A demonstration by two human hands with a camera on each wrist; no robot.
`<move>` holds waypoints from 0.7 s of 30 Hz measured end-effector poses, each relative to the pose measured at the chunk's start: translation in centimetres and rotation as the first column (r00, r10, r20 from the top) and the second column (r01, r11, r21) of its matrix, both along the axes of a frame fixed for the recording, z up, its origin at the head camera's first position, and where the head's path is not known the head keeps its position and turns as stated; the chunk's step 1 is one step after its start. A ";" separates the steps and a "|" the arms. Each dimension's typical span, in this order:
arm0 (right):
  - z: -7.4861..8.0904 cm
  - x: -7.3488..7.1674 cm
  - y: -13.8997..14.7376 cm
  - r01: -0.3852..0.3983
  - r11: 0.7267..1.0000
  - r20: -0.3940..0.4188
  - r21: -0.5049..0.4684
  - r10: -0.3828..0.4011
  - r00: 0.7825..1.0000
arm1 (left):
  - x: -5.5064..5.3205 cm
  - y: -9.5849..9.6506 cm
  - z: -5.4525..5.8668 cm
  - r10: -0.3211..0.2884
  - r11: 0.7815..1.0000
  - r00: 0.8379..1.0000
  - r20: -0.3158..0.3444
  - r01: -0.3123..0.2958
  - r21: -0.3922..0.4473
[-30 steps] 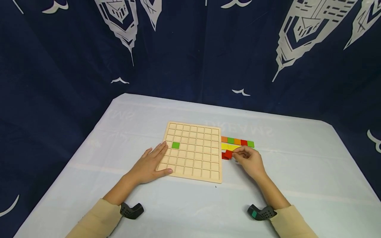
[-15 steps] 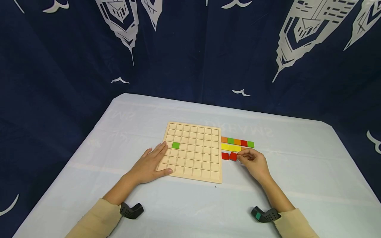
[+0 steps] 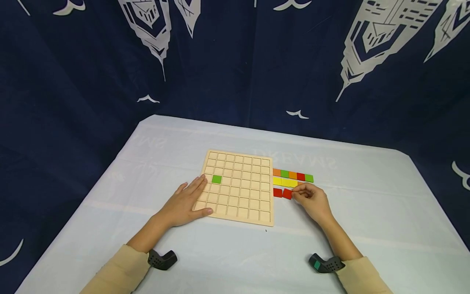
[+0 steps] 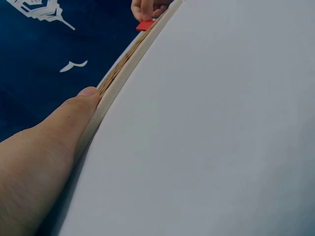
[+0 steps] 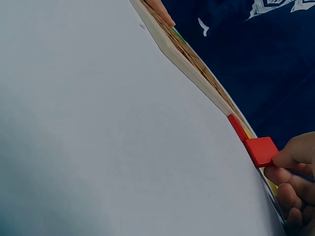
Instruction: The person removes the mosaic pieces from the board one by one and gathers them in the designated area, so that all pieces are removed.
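Note:
A light wooden grid board [image 3: 240,185] lies on the table with one green tile [image 3: 217,179] in a cell near its left side. My left hand [image 3: 183,204] rests flat on the board's left edge, thumb and fingers spread. Between thumb and fingertips, my right hand [image 3: 312,202] pinches a red tile [image 5: 261,151], tilted in the right wrist view. Right against the board lies another red tile [image 3: 277,192]. Beyond it run a row with yellow tiles [image 3: 285,182], its right end partly hidden by the right hand, and a mixed row with a green tile [image 3: 309,178] at its end.
The white-covered table [image 3: 235,261] extends on all sides of the board. A dark blue curtain [image 3: 235,73] with white drawings hangs behind it. Black devices are worn at the left wrist [image 3: 162,260] and the right wrist [image 3: 326,263].
My right hand has moved slightly right with the red tile, from over the other red tile to beside it. Over the last half second it barely moves. The left hand stays still.

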State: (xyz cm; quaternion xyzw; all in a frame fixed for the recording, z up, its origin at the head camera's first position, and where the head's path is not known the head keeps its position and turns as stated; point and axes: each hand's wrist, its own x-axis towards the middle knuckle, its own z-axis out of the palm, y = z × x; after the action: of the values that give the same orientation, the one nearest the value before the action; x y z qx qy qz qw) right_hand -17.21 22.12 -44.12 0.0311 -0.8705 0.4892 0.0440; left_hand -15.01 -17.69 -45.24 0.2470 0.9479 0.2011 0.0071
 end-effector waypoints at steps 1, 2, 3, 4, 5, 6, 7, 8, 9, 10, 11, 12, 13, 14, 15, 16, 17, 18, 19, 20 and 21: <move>0.0 0.0 0.0 0.002 1.000 0.001 0.008 -0.002 1.000 | 0.0 0.0 0.0 0.000 1.000 1.000 0.000 0.000 0.002; 0.0 -0.1 -0.1 0.004 1.000 0.003 0.013 -0.004 1.000 | 0.0 0.0 0.0 0.000 1.000 1.000 0.000 0.000 0.004; 0.0 -0.1 -0.1 0.007 1.000 0.005 0.026 -0.007 1.000 | 0.0 0.0 0.0 -0.001 1.000 1.000 -0.001 0.001 0.005; 0.0 -0.2 -0.1 0.009 0.999 0.007 0.036 -0.009 1.000 | 0.0 0.0 0.0 -0.002 1.000 1.000 -0.002 0.002 0.005; 0.0 -0.2 -0.2 0.013 0.999 0.007 0.043 -0.013 1.000 | 0.0 0.0 0.0 -0.002 1.000 1.000 -0.003 0.002 0.004; 0.0 -0.2 -0.3 0.016 0.999 0.007 0.051 -0.017 1.000 | 0.0 0.0 0.0 -0.002 1.000 1.000 -0.004 0.002 0.004; 0.0 -0.3 -0.3 0.020 0.998 0.007 0.063 -0.020 1.000 | 0.0 0.0 0.0 -0.002 1.000 1.000 -0.004 0.002 0.004; -0.1 -0.3 -0.3 0.023 0.997 0.005 0.072 -0.023 1.000 | 0.0 0.0 0.0 -0.002 1.000 1.000 -0.003 0.002 0.004; -0.1 -0.3 -0.4 0.025 0.996 0.003 0.082 -0.026 1.000 | 0.0 0.0 0.0 -0.001 1.000 1.000 -0.003 0.001 0.002; -0.1 -0.3 -0.4 0.029 0.996 0.000 0.087 -0.029 1.000 | 0.0 0.0 0.0 -0.001 1.000 1.000 -0.001 0.001 0.002; -0.1 -0.3 -0.5 0.031 0.995 -0.003 0.093 -0.031 1.000 | 0.0 0.0 0.0 0.000 1.000 1.000 0.000 0.000 0.001; -0.2 -0.3 -0.5 0.032 0.994 -0.005 0.100 -0.032 0.999 | 0.0 0.0 0.0 0.000 1.000 1.000 0.002 0.000 0.001; -0.2 -0.3 -0.5 0.030 0.994 -0.009 0.107 -0.029 1.000 | 0.0 0.0 0.0 0.001 1.000 1.000 0.003 -0.001 -0.001; -0.2 -0.3 -0.5 0.030 0.993 -0.011 0.111 -0.029 1.000 | 0.0 0.0 0.0 0.001 1.000 1.000 0.004 -0.001 -0.001; -0.2 -0.3 -0.5 0.032 0.993 -0.012 0.116 -0.030 0.999 | 0.0 0.0 0.0 0.001 1.000 1.000 0.005 -0.001 -0.001; -0.2 -0.3 -0.5 0.033 0.992 -0.012 0.119 -0.032 0.999 | 0.0 0.0 0.0 0.001 1.000 1.000 0.005 -0.001 0.000; -0.2 -0.3 -0.6 0.033 0.992 -0.011 0.120 -0.032 0.999 | 0.0 0.0 0.0 0.001 1.000 1.000 0.006 -0.001 0.000; -0.2 -0.3 -0.6 0.034 0.992 -0.011 0.121 -0.033 0.999 | 0.0 0.1 0.0 0.001 1.000 1.000 0.007 -0.001 0.001; -0.2 -0.3 -0.6 0.034 0.992 -0.009 0.122 -0.034 0.999 | 0.0 0.0 0.1 0.002 1.000 1.000 0.007 -0.002 0.001; -0.1 -0.3 -0.6 0.039 0.992 -0.006 0.122 -0.038 0.999 | 0.0 0.0 0.1 0.001 1.000 1.000 0.008 -0.001 0.003; -0.1 -0.3 -0.7 0.040 0.992 -0.004 0.120 -0.040 0.999 | 0.0 0.0 0.1 0.001 1.000 1.000 0.009 -0.001 0.003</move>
State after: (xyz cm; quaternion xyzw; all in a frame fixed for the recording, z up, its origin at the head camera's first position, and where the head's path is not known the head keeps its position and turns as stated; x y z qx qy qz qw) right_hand -17.51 21.46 -44.24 0.0167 -0.8987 0.4352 0.0525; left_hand -15.00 -17.65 -45.13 0.2457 0.9476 0.2037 0.0111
